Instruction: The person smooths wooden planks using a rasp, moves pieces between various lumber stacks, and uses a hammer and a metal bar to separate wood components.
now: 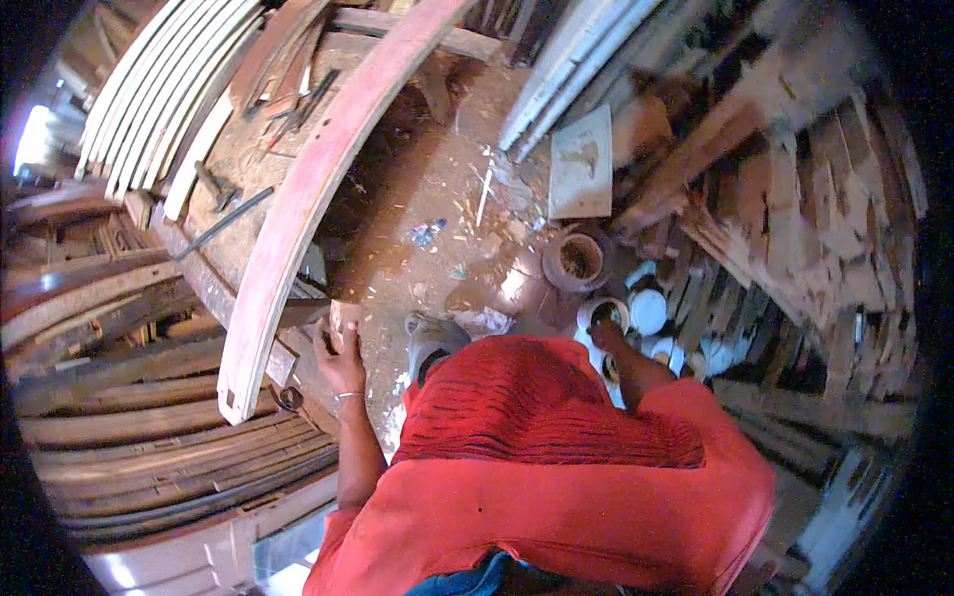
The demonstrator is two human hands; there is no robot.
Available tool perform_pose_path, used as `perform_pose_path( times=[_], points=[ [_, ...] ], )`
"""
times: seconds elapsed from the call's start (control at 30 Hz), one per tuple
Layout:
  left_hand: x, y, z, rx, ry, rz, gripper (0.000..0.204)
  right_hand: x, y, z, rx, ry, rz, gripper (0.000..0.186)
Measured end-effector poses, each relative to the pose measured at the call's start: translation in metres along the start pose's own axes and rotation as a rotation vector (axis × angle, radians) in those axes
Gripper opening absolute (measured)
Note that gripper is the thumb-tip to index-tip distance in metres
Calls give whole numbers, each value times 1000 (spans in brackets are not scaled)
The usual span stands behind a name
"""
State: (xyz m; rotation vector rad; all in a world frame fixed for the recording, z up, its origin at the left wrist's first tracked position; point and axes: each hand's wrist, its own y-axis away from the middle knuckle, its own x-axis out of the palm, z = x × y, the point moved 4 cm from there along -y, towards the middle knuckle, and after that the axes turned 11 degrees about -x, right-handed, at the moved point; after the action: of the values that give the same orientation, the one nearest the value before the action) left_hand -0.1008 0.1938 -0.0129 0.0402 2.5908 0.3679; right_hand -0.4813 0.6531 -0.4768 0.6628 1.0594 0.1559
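A worker's left hand [344,364] curls around a small tan block [346,315], fingers partly bent, just beside a long pink-faced board [333,164], while the right hand [607,336] dips into a white tub [584,317], its grip impossible to tell. Reaching in appears the current step; the next move seemingly calls for clearing the rim.

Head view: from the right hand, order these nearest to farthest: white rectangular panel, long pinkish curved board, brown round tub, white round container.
1. White round container: right hand at its opening.
2. Brown round tub: ahead, left.
3. White rectangular panel: farther ahead.
4. Long pinkish curved board: far left.
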Motion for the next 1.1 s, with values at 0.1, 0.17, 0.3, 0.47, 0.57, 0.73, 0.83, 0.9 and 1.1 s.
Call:
perform_pose_path(
  times=[0.1, 0.17, 0.3, 0.47, 0.57, 0.73, 0.83, 0.9, 1.1],
  points=[
    [-14, -34, -1, 123, 157, -103, 51, -15, -22, 21, -10, 80, 111, 55],
    [-33, -90, 22, 184, 49, -219, 48, -71, -27, 63, -201, 291, 210, 37],
    [-46, -186, 0, -279, 882, 112, 45, -147, -51, 88, -207, 30, -192, 27],
    [-58, -304, -14, -275, 1079, 100, 30, -218, -112, 122, -162, 201, -177, 24],
    [-56, -381, 1, -333, 834, -111, 25, -252, -127, 143, -254, 324, -552, 19],
    [-65, -488, 0, -341, 943, -111, 42, -265, -174, 170, -212, -129, -490, 20],
    [-63, -518, -36, -67, 688, -265, 51, -295, -194, 225, -107, -39, -310, 21],
    [-51, -510, -70, 374, 149, -301, 58, -304, -195, 253, -90, -85, -351, 21],
    [0, -430, -46, 224, -442, 706, 58, -298, -223, 276, -240, -69, -386, 20]
  ],
)
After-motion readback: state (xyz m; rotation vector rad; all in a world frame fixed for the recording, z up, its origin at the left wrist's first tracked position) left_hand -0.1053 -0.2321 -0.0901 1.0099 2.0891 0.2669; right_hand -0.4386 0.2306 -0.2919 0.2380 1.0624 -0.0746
